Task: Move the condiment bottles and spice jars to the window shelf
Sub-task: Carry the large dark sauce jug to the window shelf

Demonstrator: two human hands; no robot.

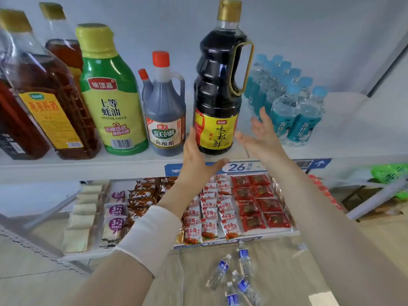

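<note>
The tall dark soy sauce bottle (217, 89) stands upright on the white shelf (88, 167), near its front edge, gold cap on top and a yellow label low on its body. Your left grip (196, 157) is open: the fingers are straight and lie along the lower left side of the bottle at the label, and the thumb points right under the bottle's front, over the shelf edge. Your right grip (263, 134) is open too, fingers spread, just to the right of the bottle and not touching it.

Just left of the soy sauce bottle stands a smaller vinegar bottle (164, 111) with a red cap and a side handle. Left again comes the green and yellow oyster sauce bottle (110, 96), then an amber cooking wine bottle (48, 102) with a second amber bottle (64, 49) behind it. To the right, behind your right grip, sits a pack of blue water bottles (289, 104).

A blue tag (240, 167) reading 26 is fixed to the shelf's front edge. Below, a lower shelf (223, 244) holds rows of snack packets (258, 202). A few small water bottles (234, 272) lie on the floor. A white cuff (152, 235) wraps your left forearm.
</note>
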